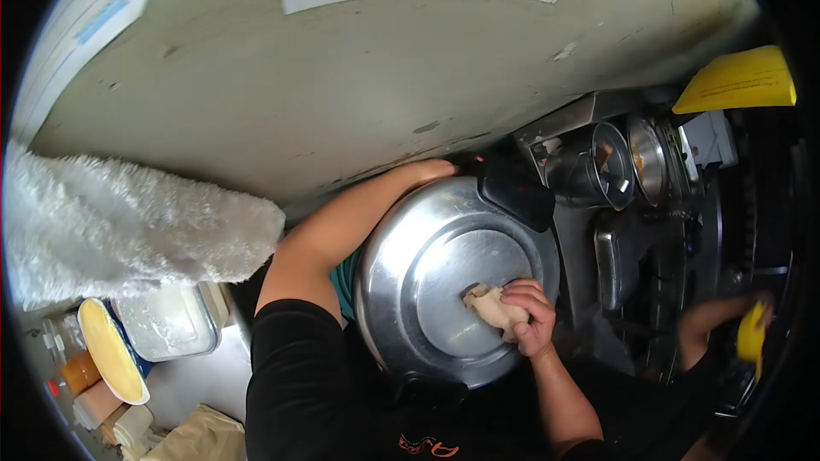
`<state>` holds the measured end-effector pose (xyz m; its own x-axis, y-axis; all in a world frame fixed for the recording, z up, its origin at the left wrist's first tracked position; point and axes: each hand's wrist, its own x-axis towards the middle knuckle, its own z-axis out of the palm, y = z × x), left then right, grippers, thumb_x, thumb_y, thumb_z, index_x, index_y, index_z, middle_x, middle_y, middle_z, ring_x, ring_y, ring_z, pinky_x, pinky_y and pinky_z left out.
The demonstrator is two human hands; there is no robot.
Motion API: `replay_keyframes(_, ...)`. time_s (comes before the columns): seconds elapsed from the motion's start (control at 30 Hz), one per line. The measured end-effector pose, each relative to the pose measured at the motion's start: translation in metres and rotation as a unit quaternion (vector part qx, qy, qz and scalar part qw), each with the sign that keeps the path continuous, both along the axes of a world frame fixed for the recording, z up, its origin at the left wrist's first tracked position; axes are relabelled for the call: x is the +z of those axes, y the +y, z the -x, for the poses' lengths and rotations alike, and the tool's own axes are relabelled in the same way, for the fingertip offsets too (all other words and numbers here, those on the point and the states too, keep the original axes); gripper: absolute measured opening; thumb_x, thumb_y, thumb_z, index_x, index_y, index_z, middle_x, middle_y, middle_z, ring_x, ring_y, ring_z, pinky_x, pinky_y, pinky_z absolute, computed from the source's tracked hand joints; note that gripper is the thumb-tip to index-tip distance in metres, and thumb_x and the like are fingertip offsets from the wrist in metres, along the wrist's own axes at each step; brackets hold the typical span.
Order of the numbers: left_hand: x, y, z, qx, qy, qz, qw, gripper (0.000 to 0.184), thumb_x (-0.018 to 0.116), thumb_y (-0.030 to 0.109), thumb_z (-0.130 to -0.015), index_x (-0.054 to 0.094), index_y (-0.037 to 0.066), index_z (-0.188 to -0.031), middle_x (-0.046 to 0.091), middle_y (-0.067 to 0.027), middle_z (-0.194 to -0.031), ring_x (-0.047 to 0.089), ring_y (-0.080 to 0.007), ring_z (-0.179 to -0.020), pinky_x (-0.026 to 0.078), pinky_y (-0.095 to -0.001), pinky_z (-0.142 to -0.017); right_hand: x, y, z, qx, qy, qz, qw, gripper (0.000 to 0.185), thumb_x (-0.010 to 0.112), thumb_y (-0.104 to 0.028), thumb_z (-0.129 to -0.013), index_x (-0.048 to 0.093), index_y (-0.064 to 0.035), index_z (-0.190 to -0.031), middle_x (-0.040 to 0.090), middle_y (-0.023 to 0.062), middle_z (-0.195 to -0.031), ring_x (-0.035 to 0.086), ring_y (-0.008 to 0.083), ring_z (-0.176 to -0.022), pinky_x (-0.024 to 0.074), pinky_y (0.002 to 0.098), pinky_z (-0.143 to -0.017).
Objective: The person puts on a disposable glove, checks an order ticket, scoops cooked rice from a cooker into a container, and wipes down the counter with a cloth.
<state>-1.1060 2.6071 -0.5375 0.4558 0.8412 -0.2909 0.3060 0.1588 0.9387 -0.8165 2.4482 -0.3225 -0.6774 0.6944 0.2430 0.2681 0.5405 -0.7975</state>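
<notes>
A large stainless-steel pot (427, 222) is filling the middle of the view, its round, ringed metal face showing; whether this is its lid or its upturned base is hard to tell. One black handle (517, 192) is jutting from the pot's far edge, another from its near edge.

The person's right hand (531, 320) is closing around a crumpled beige cloth (495, 312), which is resting on the pot's shiny face, right of its centre. The left arm is curving around the pot's left side, and the left hand (440, 169) is lying by its far rim; its fingers are hidden, so I cannot tell their grip.

Left of the pot, a fluffy white towel (145, 230) is hanging above a clear food container (166, 324) and a yellow-topped oval tub (113, 350). Right of the pot, metal pans (647, 158) are standing together. Lower right of it, another person's hand (763, 303) is holding something yellow.
</notes>
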Motion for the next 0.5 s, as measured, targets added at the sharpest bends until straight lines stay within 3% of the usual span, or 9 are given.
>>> replay_keyframes(0.23,0.09,-0.053,0.021,0.06,0.068,0.049,0.995,0.048,0.049,0.046,-0.089,0.067,0.004,-0.105,0.064,-0.0173,-0.111,0.058,-0.0293,-0.104,0.043,-0.0393,-0.092,0.001,-0.001,-0.003,0.001,0.003,-0.016,1.0,0.034,0.062,-0.029,-0.074,0.067,0.0011,-0.09,0.064,0.0164,-0.09,0.06,0.0324,-0.089,0.0439,0.039,-0.083)
replay_keyframes(0.27,0.083,-0.06,0.022,0.142,0.084,0.083,0.983,0.057,0.049,0.055,-0.088,0.069,0.003,-0.101,0.064,-0.0184,-0.107,0.059,-0.0288,-0.1,0.044,-0.0395,-0.089,0.002,-0.001,-0.004,-0.001,0.002,-0.017,1.0,0.032,0.062,-0.026,-0.074,0.067,0.0011,-0.09,0.065,0.0163,-0.09,0.06,0.0326,-0.089,0.0439,0.039,-0.083)
replay_keyframes(0.33,0.125,-0.106,0.039,0.204,-0.035,0.137,0.969,0.06,0.05,0.058,-0.087,0.069,0.002,-0.101,0.065,-0.0196,-0.101,0.061,-0.0258,-0.092,0.046,-0.0375,-0.084,0.004,-0.001,-0.006,-0.002,0.003,-0.018,1.0,0.029,0.062,-0.022,-0.073,0.067,0.0008,-0.09,0.065,0.0161,-0.091,0.06,0.0325,-0.089,0.0438,0.0388,-0.084)
replay_keyframes(0.4,0.163,-0.164,0.048,0.344,0.049,0.076,0.935,0.058,0.054,0.057,-0.086,0.068,0.001,-0.087,0.066,-0.0176,-0.09,0.062,-0.0211,-0.084,0.048,-0.0332,-0.077,0.005,-0.001,-0.005,0.003,0.008,-0.017,1.0,0.026,0.062,-0.019,-0.073,0.067,0.0004,-0.089,0.065,0.0157,-0.091,0.06,0.0318,-0.09,0.0435,0.0393,-0.086)
replay_keyframes(0.5,0.184,-0.253,0.061,0.457,0.07,0.097,0.881,0.052,0.062,0.052,-0.084,0.056,0.003,-0.068,0.064,-0.0141,-0.081,0.062,-0.0203,-0.088,0.046,-0.0312,-0.078,0.007,-0.005,-0.004,-0.008,0.026,-0.006,1.0,0.024,0.061,-0.018,-0.074,0.066,0.0006,-0.088,0.065,0.016,-0.091,0.059,0.0317,-0.089,0.0435,0.0401,-0.087)
